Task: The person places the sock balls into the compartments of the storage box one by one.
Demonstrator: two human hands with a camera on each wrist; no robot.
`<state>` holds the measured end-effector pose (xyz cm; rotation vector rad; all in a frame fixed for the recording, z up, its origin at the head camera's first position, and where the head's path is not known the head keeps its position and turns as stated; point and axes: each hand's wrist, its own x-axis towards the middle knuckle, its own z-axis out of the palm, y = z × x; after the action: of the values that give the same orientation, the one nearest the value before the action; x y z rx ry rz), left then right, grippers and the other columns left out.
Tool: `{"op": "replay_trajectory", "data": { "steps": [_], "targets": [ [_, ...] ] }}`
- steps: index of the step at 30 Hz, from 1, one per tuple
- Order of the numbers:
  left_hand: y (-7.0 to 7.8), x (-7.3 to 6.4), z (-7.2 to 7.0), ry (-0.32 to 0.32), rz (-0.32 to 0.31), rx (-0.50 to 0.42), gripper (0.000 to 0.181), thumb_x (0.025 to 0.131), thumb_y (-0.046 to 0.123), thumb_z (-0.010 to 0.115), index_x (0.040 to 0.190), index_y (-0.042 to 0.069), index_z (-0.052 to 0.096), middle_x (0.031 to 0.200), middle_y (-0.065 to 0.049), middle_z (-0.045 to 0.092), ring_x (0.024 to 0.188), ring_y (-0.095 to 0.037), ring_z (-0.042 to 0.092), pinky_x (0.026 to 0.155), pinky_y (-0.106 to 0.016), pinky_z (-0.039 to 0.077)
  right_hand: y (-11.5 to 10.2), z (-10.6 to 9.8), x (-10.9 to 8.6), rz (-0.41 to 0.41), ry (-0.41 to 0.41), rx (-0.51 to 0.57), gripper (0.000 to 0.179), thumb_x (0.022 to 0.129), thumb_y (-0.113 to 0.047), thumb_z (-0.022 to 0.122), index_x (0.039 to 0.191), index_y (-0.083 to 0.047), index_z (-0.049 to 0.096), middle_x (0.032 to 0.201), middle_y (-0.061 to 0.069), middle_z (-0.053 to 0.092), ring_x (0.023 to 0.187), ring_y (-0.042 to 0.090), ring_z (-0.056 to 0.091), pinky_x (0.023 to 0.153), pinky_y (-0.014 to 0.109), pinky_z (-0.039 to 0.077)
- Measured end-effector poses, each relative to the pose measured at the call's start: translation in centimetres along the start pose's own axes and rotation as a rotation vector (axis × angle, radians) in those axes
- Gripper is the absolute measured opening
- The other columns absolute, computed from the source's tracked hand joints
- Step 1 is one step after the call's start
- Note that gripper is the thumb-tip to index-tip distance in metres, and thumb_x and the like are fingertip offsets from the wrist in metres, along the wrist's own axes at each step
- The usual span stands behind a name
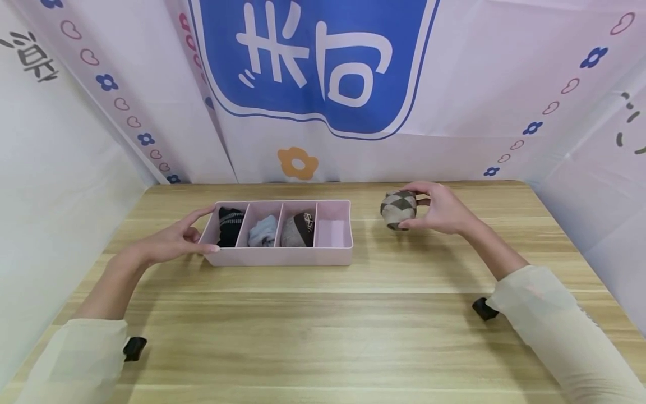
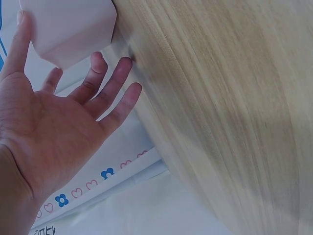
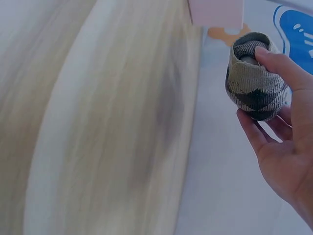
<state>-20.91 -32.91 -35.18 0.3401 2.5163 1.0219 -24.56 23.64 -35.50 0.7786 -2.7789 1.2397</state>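
A pink divided storage box (image 1: 282, 257) stands on the table, and my left hand (image 1: 171, 240) grips its left end, thumb at the front rim and index finger at the back corner. In the left wrist view the other fingers of that hand (image 2: 58, 129) spread beside the box's end wall (image 2: 78, 36). My right hand (image 1: 441, 210) holds a rolled pair of checkered socks (image 1: 397, 209) to the right of the box. The right wrist view shows the thumb on the sock ball (image 3: 254, 81) near its folded opening, with fingers on its opposite side.
Three box compartments hold black socks (image 1: 231, 224), light blue socks (image 1: 262, 231) and grey-brown socks (image 1: 296, 231); the rightmost compartment (image 1: 332, 230) shows its bare bottom. Behind the wooden table (image 1: 323, 336) hangs a printed white cloth (image 1: 454, 151).
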Motion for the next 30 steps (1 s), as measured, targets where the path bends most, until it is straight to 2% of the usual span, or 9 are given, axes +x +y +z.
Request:
{"op": "replay_trajectory", "data": {
  "steps": [7, 15, 23, 30],
  "targets": [
    [0.2, -0.1, 0.0, 0.008, 0.007, 0.030, 0.101, 0.095, 0.025, 0.076, 0.168, 0.017, 0.006, 0.086, -0.007, 0.050, 0.081, -0.019, 0.046, 0.073, -0.033, 0.039, -1.9, 0.8, 0.7, -0.049, -0.005, 0.031, 0.070, 0.069, -0.009, 0.097, 0.130, 0.003, 0.066, 0.126, 0.017, 0.065, 0.116, 0.033, 0.061, 0.096, 0.045, 0.055],
    [0.1, -0.1, 0.1, 0.003, -0.001, 0.044, 0.101, 0.095, 0.031, 0.074, 0.168, 0.020, 0.005, 0.103, -0.013, 0.056, 0.097, -0.027, 0.050, 0.083, -0.040, 0.042, -3.7, 1.8, 1.1, -0.131, -0.007, 0.053, 0.068, 0.068, -0.010, 0.097, 0.128, 0.002, 0.067, 0.126, 0.016, 0.065, 0.112, 0.032, 0.064, 0.093, 0.036, 0.057],
    [-0.2, -0.1, 0.3, 0.007, 0.006, 0.000, 0.100, 0.096, 0.027, 0.073, 0.168, 0.020, 0.005, 0.092, -0.010, 0.052, 0.089, -0.024, 0.048, 0.076, -0.037, 0.040, -5.2, 2.7, 1.6, -0.185, -0.019, 0.084, 0.070, 0.067, -0.010, 0.098, 0.129, 0.001, 0.067, 0.128, 0.015, 0.066, 0.114, 0.030, 0.064, 0.093, 0.040, 0.057],
    [-0.1, -0.3, 0.3, 0.017, 0.013, -0.033, 0.100, 0.096, 0.023, 0.074, 0.168, 0.019, 0.005, 0.088, -0.008, 0.053, 0.084, -0.021, 0.049, 0.074, -0.035, 0.041, -6.6, 3.5, 2.4, -0.213, -0.027, 0.113, 0.070, 0.066, -0.010, 0.099, 0.127, 0.001, 0.068, 0.127, 0.014, 0.066, 0.113, 0.028, 0.063, 0.092, 0.036, 0.057]
  ]
}}
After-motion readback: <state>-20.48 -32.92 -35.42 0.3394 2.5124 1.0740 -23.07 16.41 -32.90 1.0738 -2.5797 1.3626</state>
